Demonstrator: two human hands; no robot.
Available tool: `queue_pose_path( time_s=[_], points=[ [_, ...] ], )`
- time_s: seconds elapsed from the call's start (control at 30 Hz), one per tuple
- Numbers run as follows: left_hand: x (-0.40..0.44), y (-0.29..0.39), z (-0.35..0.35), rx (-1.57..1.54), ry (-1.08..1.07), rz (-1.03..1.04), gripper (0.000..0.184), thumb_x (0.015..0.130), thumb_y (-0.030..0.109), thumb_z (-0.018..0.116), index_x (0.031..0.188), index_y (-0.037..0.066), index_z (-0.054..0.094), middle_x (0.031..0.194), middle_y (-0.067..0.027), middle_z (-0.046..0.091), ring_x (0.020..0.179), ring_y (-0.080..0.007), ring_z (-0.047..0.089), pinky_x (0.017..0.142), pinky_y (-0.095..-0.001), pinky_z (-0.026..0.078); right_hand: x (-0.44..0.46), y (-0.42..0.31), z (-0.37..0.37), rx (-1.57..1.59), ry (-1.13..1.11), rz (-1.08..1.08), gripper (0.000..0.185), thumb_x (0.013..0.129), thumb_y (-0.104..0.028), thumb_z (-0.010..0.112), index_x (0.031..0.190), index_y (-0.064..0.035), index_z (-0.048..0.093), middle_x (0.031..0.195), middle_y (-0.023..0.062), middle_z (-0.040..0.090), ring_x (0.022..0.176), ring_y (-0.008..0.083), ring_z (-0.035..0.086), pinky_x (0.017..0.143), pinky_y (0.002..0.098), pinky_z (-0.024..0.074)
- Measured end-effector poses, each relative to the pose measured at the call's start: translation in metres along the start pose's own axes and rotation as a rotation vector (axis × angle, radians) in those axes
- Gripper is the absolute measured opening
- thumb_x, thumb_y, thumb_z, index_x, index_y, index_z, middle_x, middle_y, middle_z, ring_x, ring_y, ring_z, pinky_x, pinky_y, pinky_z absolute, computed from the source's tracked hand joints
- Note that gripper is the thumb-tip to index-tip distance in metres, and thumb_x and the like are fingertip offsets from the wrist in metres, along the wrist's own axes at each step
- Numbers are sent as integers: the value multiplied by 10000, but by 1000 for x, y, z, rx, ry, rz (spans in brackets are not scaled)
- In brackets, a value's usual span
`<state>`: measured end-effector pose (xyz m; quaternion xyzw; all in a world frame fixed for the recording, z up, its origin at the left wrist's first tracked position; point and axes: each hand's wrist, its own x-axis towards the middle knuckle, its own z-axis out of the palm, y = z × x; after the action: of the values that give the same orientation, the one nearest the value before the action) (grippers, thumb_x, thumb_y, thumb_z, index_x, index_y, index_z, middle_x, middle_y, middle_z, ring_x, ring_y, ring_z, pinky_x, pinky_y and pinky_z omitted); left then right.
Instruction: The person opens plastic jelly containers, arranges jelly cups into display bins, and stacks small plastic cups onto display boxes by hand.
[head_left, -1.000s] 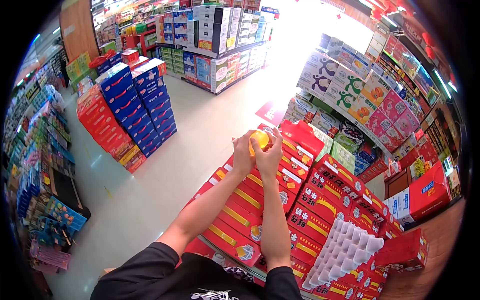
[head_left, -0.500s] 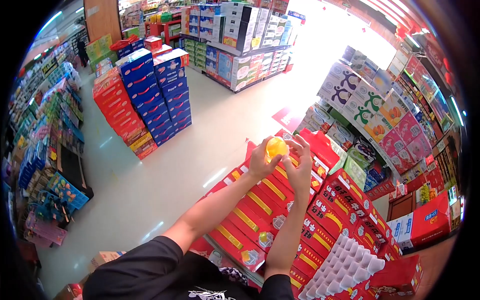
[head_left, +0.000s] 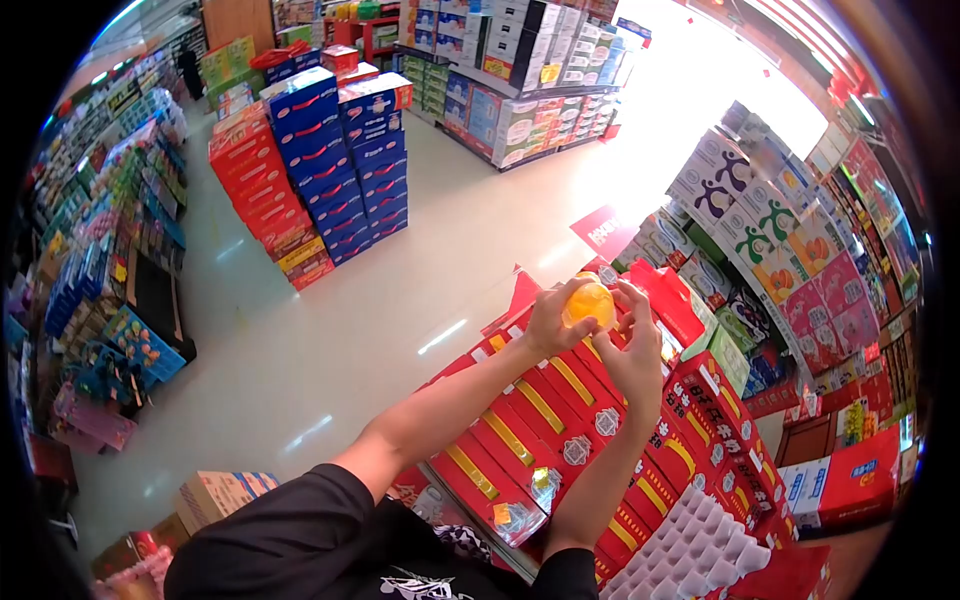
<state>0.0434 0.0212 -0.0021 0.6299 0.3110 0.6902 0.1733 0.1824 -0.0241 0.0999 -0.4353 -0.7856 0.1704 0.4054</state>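
Note:
A small round, see-through cup with yellow-orange contents (head_left: 592,304) is held up in front of me, over stacked red cartons (head_left: 520,425). My left hand (head_left: 553,322) is closed around its left side, thumb toward the front. On the other side my right hand (head_left: 636,350) has curled fingers and thumb at the cup's right edge. Exactly where the right fingertips press is hard to make out. The red cartons carry yellow strips, and clear plastic packs with small yellow pieces (head_left: 543,482) lie on top.
A pale moulded egg tray (head_left: 690,550) rests on the red cartons at the lower right. Blue and red boxes (head_left: 320,170) stand stacked on the floor to the left. Milk cartons (head_left: 760,220) rise at the right, beside shop shelves (head_left: 530,90) further back.
The view has shifted, so the scene sits differently in the frame. Both hands still hold the cup, which has turned slightly and shows more of its rounded side.

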Motion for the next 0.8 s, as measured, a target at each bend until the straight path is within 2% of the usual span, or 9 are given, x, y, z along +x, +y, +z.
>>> queue_pose_path(
  time_s=[0.1, 0.2, 0.3, 0.37, 0.57, 0.63, 0.67, 0.73, 0.8],
  points=[
    [3, 5, -3, 6, 3, -8, 588, 827, 509, 638, 1143, 17, 573, 882, -174, 685, 815, -338, 691, 720, -387, 546, -1, -7, 1, 17, 3, 55, 594, 725, -47, 681, 1291, -65, 500, 1077, 83, 657, 709, 113, 472, 675, 270, 459],
    [6, 10, -6, -21, 12, 10, 593, 832, 509, 632, 1148, 12, 571, 880, -171, 686, 826, -331, 693, 732, -383, 552, 0, -9, 5, 27, 39, 32, 561, 707, -78, 694, 1234, -46, 507, 1058, 101, 654, 674, 140, 480, 650, 300, 460],
    [8, 14, -9, 16, 2, 63, 682, 872, 618, 542, 1172, 6, 564, 894, -147, 692, 815, -283, 711, 713, -347, 546, 0, -16, 4, 27, 71, 34, 532, 689, -102, 713, 1171, -22, 503, 1046, 109, 652, 645, 148, 451, 632, 318, 446],
    [12, 20, -12, 38, -18, 120, 666, 862, 612, 564, 1169, 21, 572, 895, -137, 691, 799, -284, 699, 712, -364, 540, -3, -29, -2, 29, 68, 71, 512, 687, -106, 717, 1139, -15, 497, 1046, 110, 651, 647, 147, 430, 638, 320, 438],
    [37, 70, -38, 176, -132, 233, 621, 814, 554, 648, 1170, 49, 581, 894, -116, 690, 784, -291, 674, 771, -393, 518, -12, -39, -4, 151, 227, -76, 469, 689, -85, 714, 1072, -38, 449, 1058, 107, 650, 682, 144, 415, 667, 308, 417],
    [34, 97, -47, 168, -138, 210, 618, 795, 533, 677, 1174, 55, 581, 911, -115, 690, 789, -294, 671, 789, -397, 513, -18, -53, -14, 153, 175, -110, 483, 684, -62, 730, 1071, -47, 442, 1075, 109, 650, 682, 151, 423, 653, 301, 421],
    [29, 109, -54, 190, -176, 178, 593, 783, 450, 730, 1201, 62, 568, 969, -125, 684, 822, -289, 676, 791, -381, 522, -22, -60, -20, 161, 140, -137, 488, 683, -56, 733, 1076, -48, 443, 1078, 110, 651, 681, 151, 425, 649, 297, 422],
    [13, 140, -67, 156, -195, 29, 584, 780, 389, 762, 1223, 68, 557, 965, -135, 686, 841, -285, 686, 779, -371, 536, -30, -68, -26, 175, 56, -176, 522, 667, -47, 756, 1097, -47, 461, 1074, 107, 650, 678, 161, 453, 641, 289, 439],
    [-8, 177, -84, 162, -215, -51, 598, 780, 337, 786, 1249, 65, 534, 969, -141, 686, 859, -279, 693, 770, -361, 545, -38, -81, -35, 208, -167, -272, 559, 656, -51, 767, 1133, -46, 476, 1077, 105, 648, 685, 171, 476, 654, 296, 453]
  ],
)
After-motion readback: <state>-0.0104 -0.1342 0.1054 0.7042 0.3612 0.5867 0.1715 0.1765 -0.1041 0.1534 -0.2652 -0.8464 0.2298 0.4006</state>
